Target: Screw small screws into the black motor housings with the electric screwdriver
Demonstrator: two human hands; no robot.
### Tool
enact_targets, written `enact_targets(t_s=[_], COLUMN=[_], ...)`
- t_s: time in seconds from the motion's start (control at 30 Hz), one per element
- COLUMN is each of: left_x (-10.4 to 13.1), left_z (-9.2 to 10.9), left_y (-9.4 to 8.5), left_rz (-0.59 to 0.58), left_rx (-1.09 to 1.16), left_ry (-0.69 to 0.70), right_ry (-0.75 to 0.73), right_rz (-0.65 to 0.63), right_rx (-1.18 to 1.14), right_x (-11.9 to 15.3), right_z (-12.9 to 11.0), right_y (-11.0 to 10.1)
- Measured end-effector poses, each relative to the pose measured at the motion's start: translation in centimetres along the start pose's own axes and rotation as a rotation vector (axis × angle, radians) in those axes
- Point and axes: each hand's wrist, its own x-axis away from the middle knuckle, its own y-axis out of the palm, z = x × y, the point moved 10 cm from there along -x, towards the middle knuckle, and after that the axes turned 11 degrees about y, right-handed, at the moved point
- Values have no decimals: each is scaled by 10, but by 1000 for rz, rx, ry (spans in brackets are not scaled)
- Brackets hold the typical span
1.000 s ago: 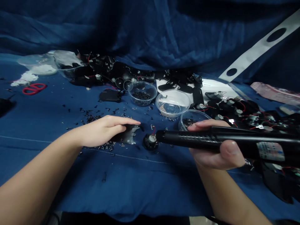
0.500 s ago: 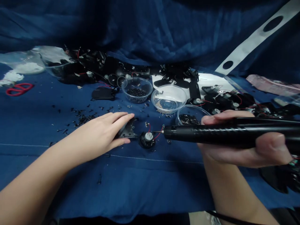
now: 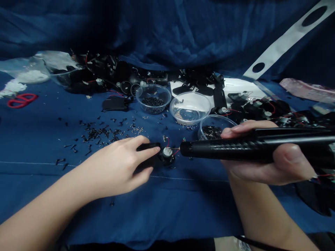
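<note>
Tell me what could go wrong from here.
The thin bit of the black tool in the right hand points towards the left hand, so a slip might jab a finger. It is also close to a red wire and might snag it. The loose black screws beside the left hand could get scattered.

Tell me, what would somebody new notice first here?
Probably the big black tool in the right hand, its thin tip pointing at a small round part in the middle. Next, the bright red scissors on the blue cloth, far to the left. Then three clear bowls: one with dark bits, one with pale bits, and one partly behind the tool.
</note>
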Motion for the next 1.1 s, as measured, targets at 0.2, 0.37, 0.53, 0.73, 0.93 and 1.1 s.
enact_targets(t_s=[0.2, 0.37, 0.53, 0.73, 0.93, 1.1], left_x=[-2, -2, -4, -5, -6, -9], left_z=[10, 9, 9, 12, 18, 22], left_y=[-1, 3, 7, 4, 3, 12], left_rz=[8, -29, -48, -58, -37, -59], left_rx=[-28, -63, -62, -119, -153, -184], left_ry=[44, 53, 23, 42, 37, 32], right_ry=[-185, -216, -188, -132, -4, -51], right_rz=[-35, -39, -47, -17, -45, -27], right_rx=[33, 16, 21, 38, 31, 39], right_x=[2, 2, 1, 0, 1, 1], right_z=[-26, -28, -26, -24, -14, -16], right_y=[13, 14, 12, 11, 13, 13])
